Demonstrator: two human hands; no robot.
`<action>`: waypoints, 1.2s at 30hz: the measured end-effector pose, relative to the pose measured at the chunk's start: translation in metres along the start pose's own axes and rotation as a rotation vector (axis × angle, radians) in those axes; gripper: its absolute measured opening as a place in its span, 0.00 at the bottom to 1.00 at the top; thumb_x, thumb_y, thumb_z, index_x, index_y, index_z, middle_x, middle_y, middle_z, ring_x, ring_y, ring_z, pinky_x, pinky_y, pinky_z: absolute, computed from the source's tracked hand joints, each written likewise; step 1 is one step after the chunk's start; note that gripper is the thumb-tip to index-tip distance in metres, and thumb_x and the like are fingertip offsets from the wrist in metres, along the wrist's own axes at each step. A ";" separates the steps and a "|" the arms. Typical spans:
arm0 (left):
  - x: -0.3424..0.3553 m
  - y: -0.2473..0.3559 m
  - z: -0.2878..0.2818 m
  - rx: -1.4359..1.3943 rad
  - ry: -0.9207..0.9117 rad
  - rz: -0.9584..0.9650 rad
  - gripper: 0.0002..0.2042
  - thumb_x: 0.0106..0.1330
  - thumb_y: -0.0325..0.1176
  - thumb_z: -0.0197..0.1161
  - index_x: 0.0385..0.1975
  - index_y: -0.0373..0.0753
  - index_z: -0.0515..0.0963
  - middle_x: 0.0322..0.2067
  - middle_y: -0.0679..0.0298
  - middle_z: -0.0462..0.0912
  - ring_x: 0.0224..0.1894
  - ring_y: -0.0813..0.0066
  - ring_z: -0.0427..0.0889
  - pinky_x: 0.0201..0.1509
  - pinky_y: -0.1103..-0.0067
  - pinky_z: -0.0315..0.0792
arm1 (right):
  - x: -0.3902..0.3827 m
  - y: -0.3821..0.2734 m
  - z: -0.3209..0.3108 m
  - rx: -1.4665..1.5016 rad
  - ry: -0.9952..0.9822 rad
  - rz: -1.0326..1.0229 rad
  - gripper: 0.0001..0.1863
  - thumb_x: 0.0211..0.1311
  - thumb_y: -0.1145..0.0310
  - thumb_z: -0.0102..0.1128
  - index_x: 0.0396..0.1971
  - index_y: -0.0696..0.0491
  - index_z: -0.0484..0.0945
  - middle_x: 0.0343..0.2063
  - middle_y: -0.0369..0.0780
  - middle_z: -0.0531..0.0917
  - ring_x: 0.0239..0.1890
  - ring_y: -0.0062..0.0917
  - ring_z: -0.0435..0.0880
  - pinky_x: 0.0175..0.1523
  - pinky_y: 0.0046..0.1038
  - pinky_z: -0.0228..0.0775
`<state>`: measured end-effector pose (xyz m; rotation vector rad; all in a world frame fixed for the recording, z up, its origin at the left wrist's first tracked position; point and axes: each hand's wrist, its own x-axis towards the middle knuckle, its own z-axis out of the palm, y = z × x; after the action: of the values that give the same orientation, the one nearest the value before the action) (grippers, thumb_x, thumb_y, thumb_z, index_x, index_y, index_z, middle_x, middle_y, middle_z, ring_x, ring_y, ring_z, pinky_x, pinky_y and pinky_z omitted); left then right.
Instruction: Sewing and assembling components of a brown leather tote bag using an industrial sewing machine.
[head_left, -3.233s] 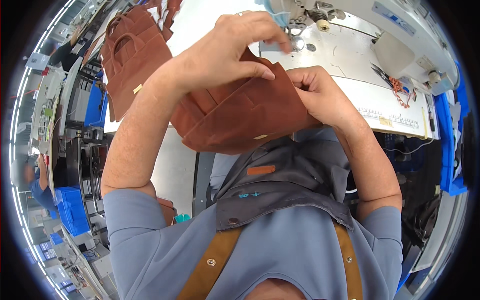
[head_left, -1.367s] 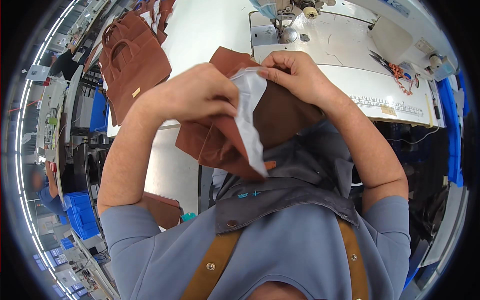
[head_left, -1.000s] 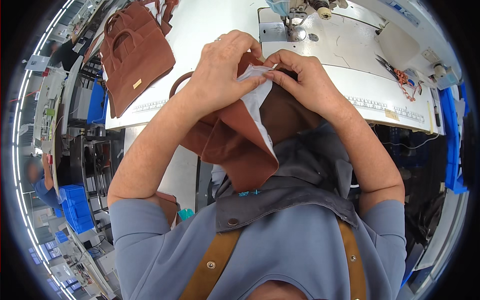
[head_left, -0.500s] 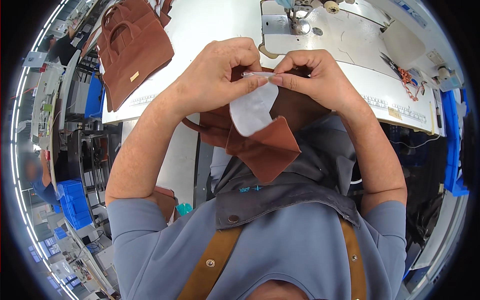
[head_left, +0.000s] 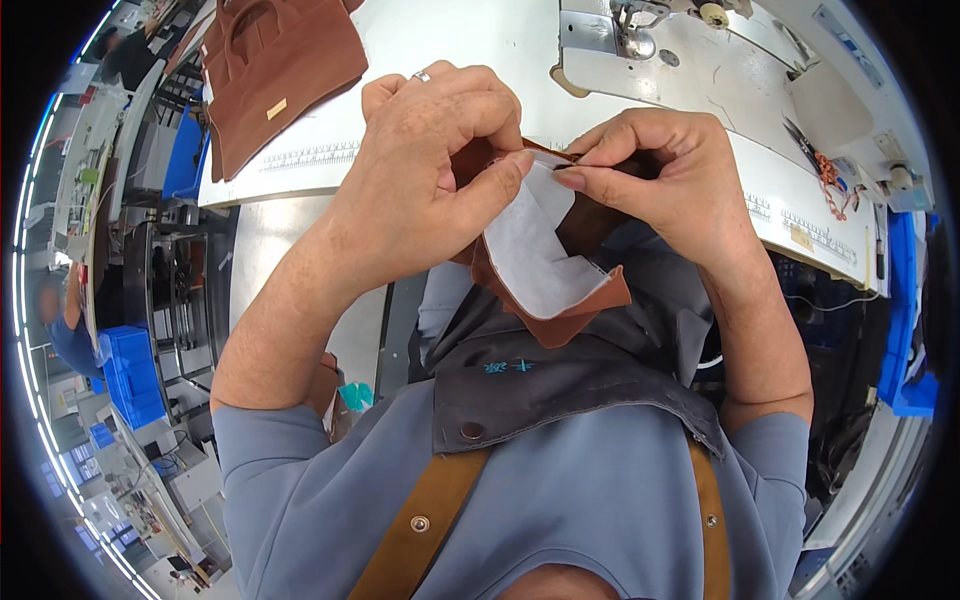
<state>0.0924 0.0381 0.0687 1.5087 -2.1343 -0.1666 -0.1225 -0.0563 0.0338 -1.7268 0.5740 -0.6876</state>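
left hand (head_left: 430, 165) pinching upper edge of white-backed brown bag piece (head_left: 527, 243), right hand (head_left: 668, 178) pinching same piece just beside, piece held over dark apron (head_left: 590, 395), near side of white surface (head_left: 425, 35), handled brown bag (head_left: 290, 72) at left

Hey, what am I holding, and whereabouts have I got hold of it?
A brown bag with a white layer showing, held by its far edge: your left hand and right hand each pinch it there.
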 end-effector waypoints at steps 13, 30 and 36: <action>-0.020 0.012 0.004 -0.041 0.029 -0.014 0.09 0.62 0.29 0.67 0.25 0.38 0.73 0.28 0.66 0.68 0.32 0.72 0.68 0.48 0.74 0.55 | -0.015 0.001 0.014 -0.005 0.088 -0.054 0.06 0.53 0.77 0.76 0.25 0.60 0.85 0.28 0.37 0.88 0.30 0.14 0.83 0.38 0.19 0.77; -0.026 0.005 0.015 -0.187 0.169 -0.221 0.05 0.61 0.28 0.65 0.33 0.37 0.77 0.38 0.67 0.74 0.45 0.76 0.75 0.55 0.79 0.63 | -0.003 0.000 0.026 0.073 0.079 -0.051 0.10 0.55 0.76 0.75 0.24 0.57 0.79 0.29 0.36 0.87 0.30 0.12 0.81 0.36 0.18 0.76; -0.044 -0.007 -0.003 -0.105 0.221 -0.260 0.08 0.61 0.28 0.61 0.39 0.37 0.80 0.41 0.66 0.74 0.44 0.76 0.74 0.52 0.78 0.66 | 0.013 -0.008 0.050 0.344 0.003 -0.025 0.10 0.56 0.77 0.76 0.26 0.54 0.79 0.32 0.36 0.86 0.33 0.13 0.82 0.41 0.17 0.75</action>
<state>0.1113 0.0764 0.0538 1.6555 -1.7285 -0.1903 -0.0774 -0.0288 0.0341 -1.4141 0.4095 -0.7588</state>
